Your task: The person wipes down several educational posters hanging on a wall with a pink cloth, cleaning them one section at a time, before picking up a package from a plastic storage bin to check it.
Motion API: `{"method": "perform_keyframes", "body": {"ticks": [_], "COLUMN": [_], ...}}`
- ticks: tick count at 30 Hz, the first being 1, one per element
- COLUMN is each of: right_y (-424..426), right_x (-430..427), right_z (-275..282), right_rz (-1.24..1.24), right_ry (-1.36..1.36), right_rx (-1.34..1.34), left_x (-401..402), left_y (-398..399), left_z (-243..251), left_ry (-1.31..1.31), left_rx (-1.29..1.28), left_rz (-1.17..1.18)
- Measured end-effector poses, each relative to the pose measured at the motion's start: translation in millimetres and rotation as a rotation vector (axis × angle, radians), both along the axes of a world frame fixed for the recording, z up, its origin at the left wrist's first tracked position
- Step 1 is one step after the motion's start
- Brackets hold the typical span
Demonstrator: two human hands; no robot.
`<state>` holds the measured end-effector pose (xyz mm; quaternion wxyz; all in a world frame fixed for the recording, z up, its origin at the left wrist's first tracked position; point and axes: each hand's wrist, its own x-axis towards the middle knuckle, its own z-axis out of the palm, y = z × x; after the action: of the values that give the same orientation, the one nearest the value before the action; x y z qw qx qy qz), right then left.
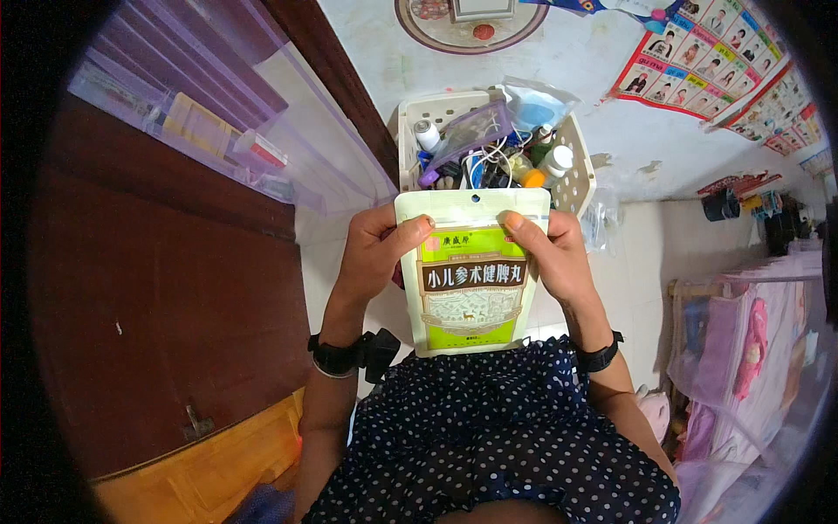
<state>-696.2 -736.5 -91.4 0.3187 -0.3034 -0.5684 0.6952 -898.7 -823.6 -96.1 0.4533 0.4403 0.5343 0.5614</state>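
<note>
A flat green and cream resealable pouch (471, 314) is held upright before me, its printed front towards the camera. My left hand (376, 252) grips its upper left edge, thumb on the front. At the upper right edge my right hand (553, 252) pinches it in the same way. Both sets of fingers are partly hidden behind the pouch. Just beyond its top stands a cream perforated plastic basket (582, 167), filled with a white-capped bottle (558, 160), an orange-capped jar (531, 177), a can (427, 135), a purple-framed case (481, 128) and white cables (488, 157).
A dark red wooden door (177, 281) is on the left, with a purple curtain (190, 59) above it. Picture charts (707, 59) hang on the white wall (366, 39). A bed with pink bedding (727, 340) stands at the right. A clear plastic bag (601, 219) lies beside the basket.
</note>
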Motion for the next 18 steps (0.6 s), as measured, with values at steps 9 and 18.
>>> {"method": "perform_keyframes", "body": {"ticks": [9, 18], "right_y": [2, -5], "right_x": [2, 0], "right_z": [-11, -4], "right_rz": [-0.036, -0.096], "right_ry": [0.104, 0.061], "right_rx": [-0.051, -0.068], "left_x": [2, 0], "left_y": [7, 14], "left_z": [-1, -1], "left_ry": [-0.095, -0.093], "left_rx": [-0.045, -0.025], "left_rz": [0.002, 0.004]}}
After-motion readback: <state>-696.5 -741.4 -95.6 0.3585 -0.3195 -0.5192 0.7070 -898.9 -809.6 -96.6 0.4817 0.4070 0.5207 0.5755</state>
